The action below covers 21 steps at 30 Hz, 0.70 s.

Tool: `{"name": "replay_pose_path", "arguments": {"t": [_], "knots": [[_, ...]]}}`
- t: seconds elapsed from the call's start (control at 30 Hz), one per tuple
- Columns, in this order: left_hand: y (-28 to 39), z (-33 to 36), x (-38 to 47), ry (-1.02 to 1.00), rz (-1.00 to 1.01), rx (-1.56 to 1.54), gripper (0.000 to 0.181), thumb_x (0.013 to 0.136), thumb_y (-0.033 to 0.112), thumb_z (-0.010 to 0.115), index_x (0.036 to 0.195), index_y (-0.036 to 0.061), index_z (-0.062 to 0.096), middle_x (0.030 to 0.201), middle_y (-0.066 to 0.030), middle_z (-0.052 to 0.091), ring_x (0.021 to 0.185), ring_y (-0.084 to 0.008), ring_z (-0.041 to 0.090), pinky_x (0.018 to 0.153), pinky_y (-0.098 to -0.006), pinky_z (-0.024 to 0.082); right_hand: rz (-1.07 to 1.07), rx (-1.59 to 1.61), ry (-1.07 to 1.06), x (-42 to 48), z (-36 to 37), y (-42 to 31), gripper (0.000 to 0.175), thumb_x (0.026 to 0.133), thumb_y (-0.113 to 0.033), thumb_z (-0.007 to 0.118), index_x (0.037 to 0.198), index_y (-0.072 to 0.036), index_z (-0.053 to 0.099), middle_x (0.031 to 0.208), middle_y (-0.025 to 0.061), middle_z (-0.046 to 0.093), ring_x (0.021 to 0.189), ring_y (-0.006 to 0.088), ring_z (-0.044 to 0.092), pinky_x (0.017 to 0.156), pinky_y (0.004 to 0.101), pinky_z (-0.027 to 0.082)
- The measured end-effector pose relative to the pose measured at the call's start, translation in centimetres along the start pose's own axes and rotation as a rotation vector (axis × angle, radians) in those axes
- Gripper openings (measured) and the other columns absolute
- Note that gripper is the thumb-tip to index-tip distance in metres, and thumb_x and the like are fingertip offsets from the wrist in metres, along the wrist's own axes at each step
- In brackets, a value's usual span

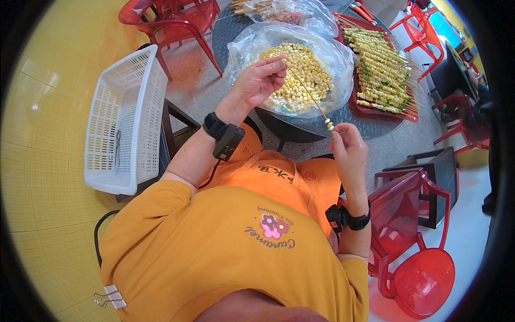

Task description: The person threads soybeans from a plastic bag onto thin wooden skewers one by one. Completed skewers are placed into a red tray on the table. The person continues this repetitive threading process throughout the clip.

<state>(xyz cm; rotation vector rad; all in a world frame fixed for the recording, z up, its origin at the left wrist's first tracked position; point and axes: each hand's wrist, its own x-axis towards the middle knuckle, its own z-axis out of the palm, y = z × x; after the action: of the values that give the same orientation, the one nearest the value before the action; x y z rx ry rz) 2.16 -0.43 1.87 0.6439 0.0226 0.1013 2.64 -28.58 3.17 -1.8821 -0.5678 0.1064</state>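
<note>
Between my two hands a thin wooden skewer (307, 91) runs slantwise. My left hand (261, 78) pinches its upper end between thumb and fingertips, above the corn. At the lower end, the thumb and forefinger of my right hand (349, 145) close beside a few pale corn kernels (329, 124) threaded there; whether they also grip a loose kernel is hidden. Under and behind the skewer, loose yellow kernels (307, 72) fill an open clear plastic bag (340, 60). To its right, a red tray (354, 105) bears many rows of skewered corn (380, 68) with green bits.
A round grey table (378, 128) carries all this. Behind lie another plastic bag (295, 16) with reddish contents, wooden sticks (239, 7) and red-handled tools (363, 13). A white plastic basket (120, 120) stands at left. Red chairs (402, 217) stand around.
</note>
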Motion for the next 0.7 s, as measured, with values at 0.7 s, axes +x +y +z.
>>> {"name": "replay_pose_path", "arguments": {"t": [0.7], "knots": [[-1.7, 0.4, -0.5, -0.086, -0.137, 0.122, 0.018, 0.09, 0.006, 0.067, 0.106, 0.0005, 0.065, 0.086, -0.0014, 0.062, 0.076, -0.0107, 0.057, 0.069, -0.0225, 0.048, 0.063, 0.035, -0.018, -0.1, 0.1, -0.8, 0.005, 0.092, -0.005, 0.06, 0.094, -0.001, 0.058, 0.064, 0.0013, 0.058, 0.058, 0.005, 0.053, 0.053, 0.0225, 0.042]]}}
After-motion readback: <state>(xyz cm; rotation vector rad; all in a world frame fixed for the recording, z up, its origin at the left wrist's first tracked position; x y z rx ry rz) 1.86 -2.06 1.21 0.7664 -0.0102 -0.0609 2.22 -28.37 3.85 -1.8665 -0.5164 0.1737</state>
